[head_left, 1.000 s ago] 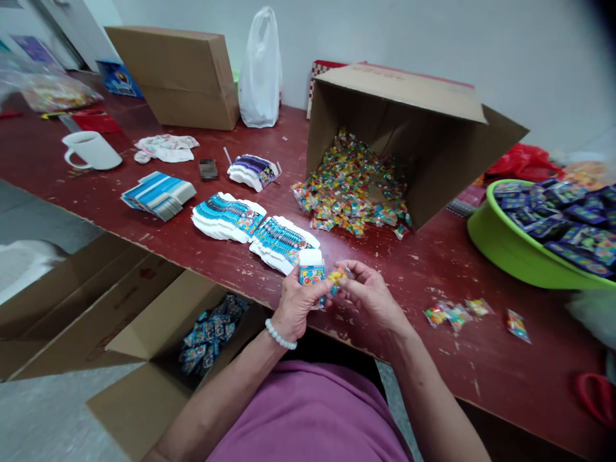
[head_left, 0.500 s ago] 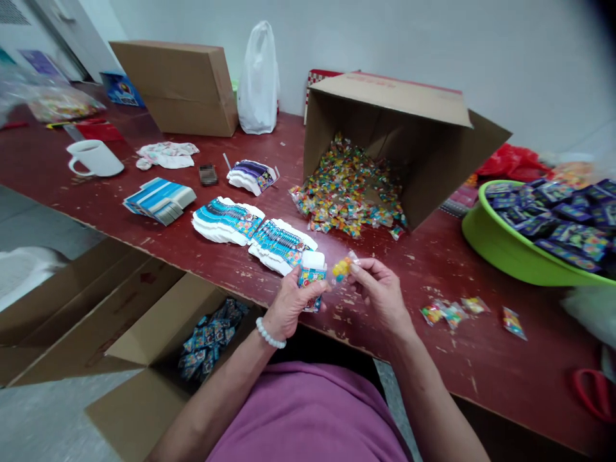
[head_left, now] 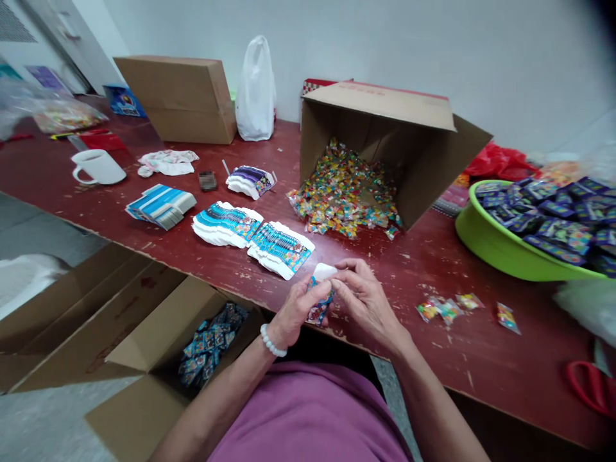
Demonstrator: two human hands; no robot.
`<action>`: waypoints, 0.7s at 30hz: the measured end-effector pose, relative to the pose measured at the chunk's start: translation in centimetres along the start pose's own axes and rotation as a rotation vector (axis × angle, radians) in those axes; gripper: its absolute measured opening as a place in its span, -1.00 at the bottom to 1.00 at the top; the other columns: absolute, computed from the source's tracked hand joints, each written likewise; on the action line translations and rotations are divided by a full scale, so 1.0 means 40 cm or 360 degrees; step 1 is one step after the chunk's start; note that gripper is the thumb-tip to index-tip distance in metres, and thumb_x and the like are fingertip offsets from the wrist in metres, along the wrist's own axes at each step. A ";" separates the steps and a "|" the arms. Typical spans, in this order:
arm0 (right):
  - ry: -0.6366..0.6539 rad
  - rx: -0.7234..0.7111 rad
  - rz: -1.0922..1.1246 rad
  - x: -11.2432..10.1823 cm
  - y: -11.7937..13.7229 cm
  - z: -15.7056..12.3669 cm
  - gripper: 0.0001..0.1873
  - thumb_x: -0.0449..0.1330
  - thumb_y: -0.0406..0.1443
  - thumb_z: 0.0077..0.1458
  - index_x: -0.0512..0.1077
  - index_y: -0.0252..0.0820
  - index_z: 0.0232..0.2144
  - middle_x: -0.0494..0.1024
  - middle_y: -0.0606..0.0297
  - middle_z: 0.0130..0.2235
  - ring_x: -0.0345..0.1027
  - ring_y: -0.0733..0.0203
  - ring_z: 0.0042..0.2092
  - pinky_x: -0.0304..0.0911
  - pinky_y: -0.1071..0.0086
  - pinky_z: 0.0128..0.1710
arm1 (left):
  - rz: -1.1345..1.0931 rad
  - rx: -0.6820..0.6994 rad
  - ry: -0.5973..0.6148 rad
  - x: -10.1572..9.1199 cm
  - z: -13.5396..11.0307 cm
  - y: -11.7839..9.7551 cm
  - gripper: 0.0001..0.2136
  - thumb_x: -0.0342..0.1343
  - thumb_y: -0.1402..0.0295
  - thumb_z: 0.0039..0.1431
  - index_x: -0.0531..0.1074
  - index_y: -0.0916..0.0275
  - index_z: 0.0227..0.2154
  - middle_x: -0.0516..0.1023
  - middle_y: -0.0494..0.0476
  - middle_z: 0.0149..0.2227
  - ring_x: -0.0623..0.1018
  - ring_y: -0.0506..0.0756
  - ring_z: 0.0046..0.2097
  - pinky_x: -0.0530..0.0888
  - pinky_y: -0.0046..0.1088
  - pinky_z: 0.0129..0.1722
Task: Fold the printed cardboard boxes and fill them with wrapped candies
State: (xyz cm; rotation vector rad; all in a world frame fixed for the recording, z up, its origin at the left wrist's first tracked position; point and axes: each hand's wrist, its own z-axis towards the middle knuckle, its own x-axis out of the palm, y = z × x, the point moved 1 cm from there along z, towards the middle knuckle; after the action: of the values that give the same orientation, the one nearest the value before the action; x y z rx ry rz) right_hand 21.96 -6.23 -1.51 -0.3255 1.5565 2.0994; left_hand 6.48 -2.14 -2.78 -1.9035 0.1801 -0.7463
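My left hand (head_left: 294, 313), with a pale bead bracelet at the wrist, grips a small blue printed candy box (head_left: 319, 312) whose white flap (head_left: 324, 271) stands up. My right hand (head_left: 366, 298) is closed at the top of this box, fingertips beside the flap. Whatever sits between those fingertips is hidden. Beyond my left hand lie two fanned rows of flat blue-and-white boxes, the nearer row (head_left: 282, 247) and the farther row (head_left: 228, 223). To the right of my right hand rest several small clear candy packets (head_left: 448, 310) on the red table (head_left: 385, 269).
A cardboard box on its side (head_left: 433, 163) spills candy packets (head_left: 344, 199). At right stand a green basin (head_left: 500, 247) of purple packs and red-handled scissors (head_left: 584, 385). Below the table edge, an open carton (head_left: 144, 330) holds blue boxes. A white mug (head_left: 103, 168) stands at left.
My right hand has moved left to the box's top. The yellow candy packet it pinched is out of sight. The box in my left hand has shifted slightly right and tilted.
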 end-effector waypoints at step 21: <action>-0.0277 0.0691 0.1118 0.091 -0.015 -0.018 -0.63 0.43 -0.15 -0.17 0.51 -0.14 -0.29 0.48 0.35 -0.42 0.34 0.26 -0.47 0.31 0.36 -0.48 | -0.0303 -0.0128 -0.0319 -0.005 -0.001 0.017 -0.69 0.20 0.16 0.07 0.46 0.29 -0.23 0.55 0.04 -0.54 0.49 0.03 -0.61 0.46 -0.48 -0.69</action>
State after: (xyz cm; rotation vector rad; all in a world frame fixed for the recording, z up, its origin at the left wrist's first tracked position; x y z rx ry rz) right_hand 19.14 -5.85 -3.95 0.6247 2.1573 2.0814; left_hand 6.44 -2.40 -3.46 -2.0788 -0.0994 -0.6766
